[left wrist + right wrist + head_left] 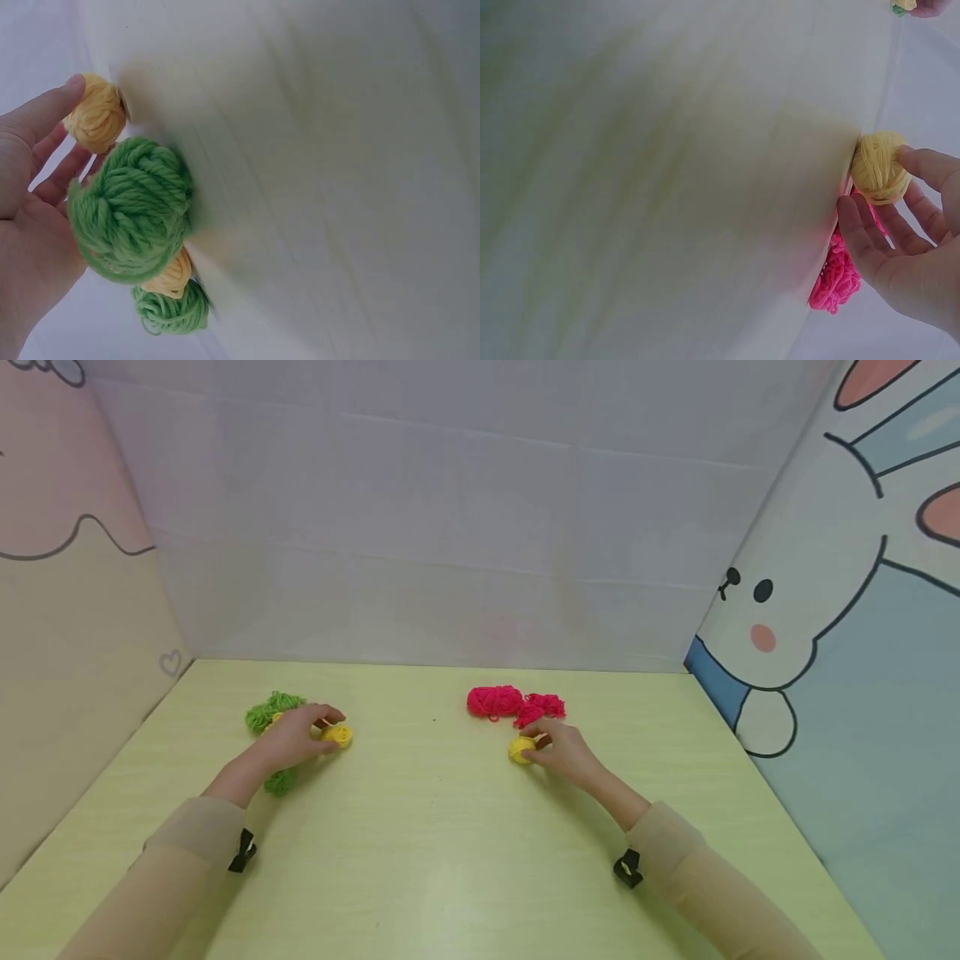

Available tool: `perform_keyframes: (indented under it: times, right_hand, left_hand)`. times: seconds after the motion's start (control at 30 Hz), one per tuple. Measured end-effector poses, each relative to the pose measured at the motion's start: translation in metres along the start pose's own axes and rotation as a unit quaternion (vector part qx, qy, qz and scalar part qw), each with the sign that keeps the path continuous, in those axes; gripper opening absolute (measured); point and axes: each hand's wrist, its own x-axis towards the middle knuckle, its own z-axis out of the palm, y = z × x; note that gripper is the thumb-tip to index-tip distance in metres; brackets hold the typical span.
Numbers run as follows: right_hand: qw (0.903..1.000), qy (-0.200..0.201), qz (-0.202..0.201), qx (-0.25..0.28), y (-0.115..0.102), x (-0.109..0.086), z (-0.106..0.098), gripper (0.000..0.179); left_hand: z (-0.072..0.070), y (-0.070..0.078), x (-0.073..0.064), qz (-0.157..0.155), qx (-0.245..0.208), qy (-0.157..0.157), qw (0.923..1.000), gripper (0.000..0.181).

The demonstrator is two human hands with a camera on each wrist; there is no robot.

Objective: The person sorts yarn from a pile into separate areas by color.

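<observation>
My left hand [298, 735] reaches over the left group of yarn and holds a yellow yarn ball [337, 736] between thumb and fingers. Beneath and around that hand lie balls of green yarn [280, 782], and another yellow ball [171, 277] sits among them, mostly covered by the hand in the head view. On the right, a second yellow yarn ball [522, 750] is held by my right hand [564, 752], thumb on its near side and fingers spread behind. Just beyond the right hand lies pink-red yarn [495, 701], partly hidden behind the fingers in the right wrist view.
The pale yellow-green table [420, 843] carries both yarn groups toward its far edge. A white sheet [450, 527] rises behind it. Cartoon-printed panels stand at both sides, one showing a rabbit [795, 610]. Black straps [628, 868] hang near both cuffs.
</observation>
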Motion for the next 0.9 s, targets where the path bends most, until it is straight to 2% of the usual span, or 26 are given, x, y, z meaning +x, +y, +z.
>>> perform_keyframes:
  times: [0.53, 0.77, 0.9]
  right_hand:
    - [1.0, -0.004, -0.001, 0.005, -0.003, 0.004, -0.005, 0.027]
    - [0.9999, -0.006, -0.007, 0.004, -0.002, 0.007, 0.0, 0.029]
    - [1.0, -0.007, -0.005, -0.003, -0.003, 0.007, 0.001, 0.029]
  left_hand:
    - [-0.009, 0.006, 0.009, 0.006, 0.026, -0.002, 0.9996, 0.032]
    - [-0.009, 0.021, 0.009, 0.011, 0.038, 0.008, 0.9992, 0.032]
    - [-0.009, 0.03, 0.011, 0.025, 0.045, 0.015, 0.9986, 0.032]
